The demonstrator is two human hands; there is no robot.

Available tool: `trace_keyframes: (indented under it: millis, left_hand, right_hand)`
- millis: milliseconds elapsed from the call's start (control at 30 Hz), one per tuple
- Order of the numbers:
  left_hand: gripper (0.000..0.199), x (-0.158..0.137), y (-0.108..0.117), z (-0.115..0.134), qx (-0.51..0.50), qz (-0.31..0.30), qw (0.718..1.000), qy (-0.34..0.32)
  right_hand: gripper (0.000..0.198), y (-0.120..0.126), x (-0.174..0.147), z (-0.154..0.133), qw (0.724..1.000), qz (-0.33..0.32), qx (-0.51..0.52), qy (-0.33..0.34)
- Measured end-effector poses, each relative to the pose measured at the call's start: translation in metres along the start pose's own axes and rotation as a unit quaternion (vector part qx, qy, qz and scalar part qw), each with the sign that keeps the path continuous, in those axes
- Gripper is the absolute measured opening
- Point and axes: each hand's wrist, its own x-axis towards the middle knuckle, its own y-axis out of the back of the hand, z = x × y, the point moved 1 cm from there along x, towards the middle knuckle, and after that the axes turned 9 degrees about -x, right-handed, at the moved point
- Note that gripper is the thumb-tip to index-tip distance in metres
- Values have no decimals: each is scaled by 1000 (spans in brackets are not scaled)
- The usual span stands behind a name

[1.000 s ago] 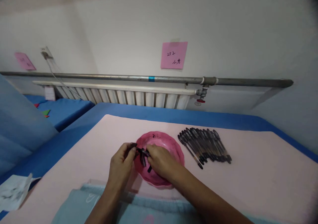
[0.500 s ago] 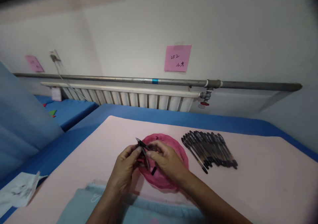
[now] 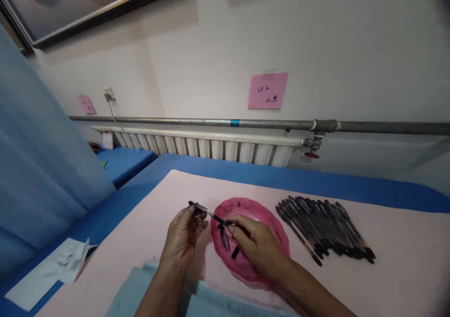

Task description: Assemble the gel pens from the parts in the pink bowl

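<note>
My left hand pinches a clear pen cap with a dark end, its mouth turned toward the right. Between the fingers of my right hand is a black pen, its bare metal tip pointing left at the cap's mouth. Tip and cap are very close; whether they touch I cannot tell. Under the right hand lies a pink scalloped plate. On it rest another clear cap and a short black piece.
Several capped black pens lie in a slanted row right of the plate. Pale pink paper covers the blue table. White sheets lie at left, beside a blue curtain. A radiator runs along the wall.
My hands have drawn apart; the left now holds a cap in front of the pen tip. A clear cap now shows on the plate. The camera view has shifted left and up.
</note>
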Motion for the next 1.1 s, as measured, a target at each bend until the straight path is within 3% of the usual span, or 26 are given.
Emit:
trace_keyframes:
  millis: [200,400,600,700,800,900,967,1000,1100]
  left_hand:
    - [21,0,3,-8,63,-69,995,-22]
    - [29,-14,-6,-23,109,-96,989,18]
    - [28,-15,-4,-18,158,-130,978,42]
    - [29,-17,-4,-19,175,-149,972,50]
    - [35,-20,-5,-20,199,-152,967,40]
    - [37,-23,-6,-21,227,-155,961,31]
    - [35,-25,-7,-21,242,-162,956,32]
    - [35,-25,-7,-21,247,-164,954,32]
    - [36,-25,-7,-22,255,-159,953,27]
  right_hand:
    - [18,-1,0,0,1000,-3,-2,6]
    - [18,-5,-3,-1,998,34,-12,-44]
    - [10,-7,-4,-4,994,16,-109,21]
    - [13,2,-8,-3,990,24,-138,27]
    - [18,25,-16,12,983,74,-169,-6]
    - [25,60,-25,41,946,127,-279,-101]
    - [25,80,-30,62,899,142,-383,-160]
    - [25,87,-31,70,875,130,-435,-170]
    - [21,95,-34,87,854,118,-474,-178]
